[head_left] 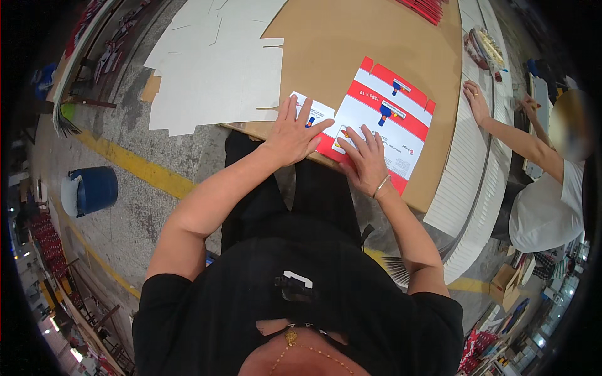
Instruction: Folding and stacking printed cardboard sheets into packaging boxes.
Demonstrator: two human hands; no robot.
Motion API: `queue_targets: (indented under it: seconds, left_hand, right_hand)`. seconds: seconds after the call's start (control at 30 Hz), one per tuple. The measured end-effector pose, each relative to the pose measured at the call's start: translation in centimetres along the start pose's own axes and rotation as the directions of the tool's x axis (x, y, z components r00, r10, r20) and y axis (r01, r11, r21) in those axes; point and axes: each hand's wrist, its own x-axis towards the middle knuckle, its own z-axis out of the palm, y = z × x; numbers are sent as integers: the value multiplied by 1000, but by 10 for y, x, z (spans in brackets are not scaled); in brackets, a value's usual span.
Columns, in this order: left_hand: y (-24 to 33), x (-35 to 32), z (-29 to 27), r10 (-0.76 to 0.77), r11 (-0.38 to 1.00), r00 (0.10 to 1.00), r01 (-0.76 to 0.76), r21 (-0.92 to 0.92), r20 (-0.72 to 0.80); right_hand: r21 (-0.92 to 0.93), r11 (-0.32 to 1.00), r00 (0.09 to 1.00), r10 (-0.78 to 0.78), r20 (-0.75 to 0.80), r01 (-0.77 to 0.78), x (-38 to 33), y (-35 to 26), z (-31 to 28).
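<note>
A flat printed carton blank (401,135), red and white with small blue figures, lies at the near edge of the brown table (351,37). My right hand (369,161) rests on its near left part, fingers apart and slightly bent. To the left, my left hand (291,135) presses with spread fingers on a smaller white and red printed panel (321,114). I cannot tell whether that panel is joined to the larger blank, since my hands cover part of both. Neither hand grips anything.
Large white die-cut cardboard sheets (216,75) overhang the table's left side. Red folded pieces (426,9) lie at the far edge. Along the right runs a white slatted conveyor (467,150), where a co-worker's hand (478,103) rests. A blue bucket (97,189) stands on the floor at left.
</note>
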Motion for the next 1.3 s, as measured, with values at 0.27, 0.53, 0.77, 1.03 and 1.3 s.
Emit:
queue_targets:
  seconds: [0.27, 0.53, 0.77, 1.03, 1.3]
  left_hand:
    - [-18, 34, -14, -232, 942, 958, 179, -283, -169]
    - [-16, 19, 1, 60, 941, 975, -127, -315, -214]
    - [-24, 19, 3, -39, 893, 989, -29, -450, -143]
    - [-27, 29, -7, -37, 855, 999, 19, -518, -25]
    - [-31, 35, -1, -53, 816, 995, -3, -578, -81]
  right_hand:
    - [-370, 926, 997, 71, -36, -79, 22, 65, -22]
    - [967, 226, 624, 775, -102, -122, 96, 258, -70]
    - [993, 92, 536, 836, -119, 76, 228, 256, -40]
    - [913, 165, 333, 942, -34, -372, 421, 337, -22]
    - [-2, 702, 678, 687, -263, -712, 434, 340, -21]
